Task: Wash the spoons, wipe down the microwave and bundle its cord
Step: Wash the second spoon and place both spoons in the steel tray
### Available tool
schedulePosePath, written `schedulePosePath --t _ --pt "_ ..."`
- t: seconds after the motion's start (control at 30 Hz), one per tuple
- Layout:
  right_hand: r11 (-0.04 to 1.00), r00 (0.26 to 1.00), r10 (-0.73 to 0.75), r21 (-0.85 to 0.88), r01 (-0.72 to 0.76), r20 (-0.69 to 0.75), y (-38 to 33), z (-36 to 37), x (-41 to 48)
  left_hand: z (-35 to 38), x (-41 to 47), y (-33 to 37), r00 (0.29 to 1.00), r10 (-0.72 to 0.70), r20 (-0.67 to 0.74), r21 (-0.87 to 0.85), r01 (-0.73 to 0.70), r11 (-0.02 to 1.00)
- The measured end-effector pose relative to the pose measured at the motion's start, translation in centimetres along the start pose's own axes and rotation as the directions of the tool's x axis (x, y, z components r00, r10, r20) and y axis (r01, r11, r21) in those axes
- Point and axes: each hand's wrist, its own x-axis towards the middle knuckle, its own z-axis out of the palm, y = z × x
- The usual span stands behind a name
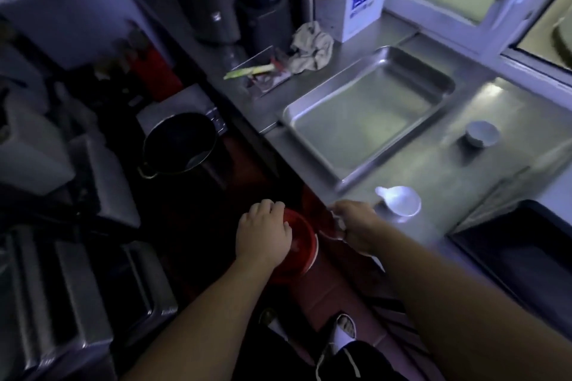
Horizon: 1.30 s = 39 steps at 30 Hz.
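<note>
Spoon [333, 234] gripped in right hand [356, 226], red bowl [302, 246] in left hand [263, 232], near white ladle [399, 202], steel tray [365, 120].

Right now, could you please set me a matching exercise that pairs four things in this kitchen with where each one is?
Things:
1. red bowl
2. white spoon
3. crumpled cloth
4. black pot

Places:
A. beside the white box
B. off the counter, low on the left
C. held by the left hand
D. on the counter, near the right hand

Pairs: 1-C, 2-D, 3-A, 4-B
</note>
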Motion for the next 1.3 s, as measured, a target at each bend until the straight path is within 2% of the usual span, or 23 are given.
schedulePosePath --t 0.13,0.23,0.33,0.4,0.47,0.57,0.77,0.83,0.97,1.13,1.3 --pt "0.960 0.998 -0.043 -0.275 0.055 0.050 1.9 4.9 1.6 1.3 -1.8 -5.4 0.994 -0.104 0.038 -0.037 0.106 0.994" --pt "0.898 0.997 0.011 -0.440 0.023 0.076 3.6 8.5 3.1 2.6 -2.8 -9.4 0.984 -0.157 0.079 -0.045 0.161 0.986" --pt "0.792 0.991 0.034 -0.608 0.053 0.130 4.8 11.8 4.0 4.0 -3.5 -13.1 0.975 -0.187 0.119 -0.052 0.194 0.980" --pt "0.687 0.985 0.049 -0.721 0.088 0.167 5.4 14.2 4.6 5.0 -3.8 -15.4 0.970 -0.198 0.145 -0.060 0.208 0.976" --pt "0.591 0.993 -0.026 -0.799 0.110 0.118 6.5 16.2 5.8 5.8 -4.0 -17.5 0.964 -0.205 0.171 -0.065 0.218 0.974" --pt "0.543 0.990 -0.121 -0.830 0.128 0.074 7.7 18.6 7.1 7.2 -3.9 -20.1 0.960 -0.206 0.189 -0.062 0.221 0.973" --pt "0.464 0.988 -0.153 -0.883 0.074 0.002 9.3 20.5 9.7 9.8 -2.6 -23.3 0.947 -0.217 0.235 -0.045 0.234 0.971" --pt "0.420 0.993 -0.117 -0.906 0.061 0.012 10.1 20.5 11.1 10.8 -1.8 -23.6 0.945 -0.221 0.241 -0.052 0.240 0.969" --pt "0.321 0.999 0.044 -0.947 -0.028 -0.015 11.6 20.4 14.3 12.8 -0.3 -23.7 0.938 -0.233 0.258 -0.063 0.257 0.964" --pt "0.166 0.991 0.058 -0.980 0.112 0.123 13.6 19.1 18.8 16.5 1.3 -22.9 0.929 -0.239 0.283 -0.076 0.270 0.960" --pt "0.155 0.989 -0.006 -0.976 0.150 0.151 15.9 17.6 23.5 20.9 3.1 -21.4 0.918 -0.228 0.324 -0.097 0.272 0.957"
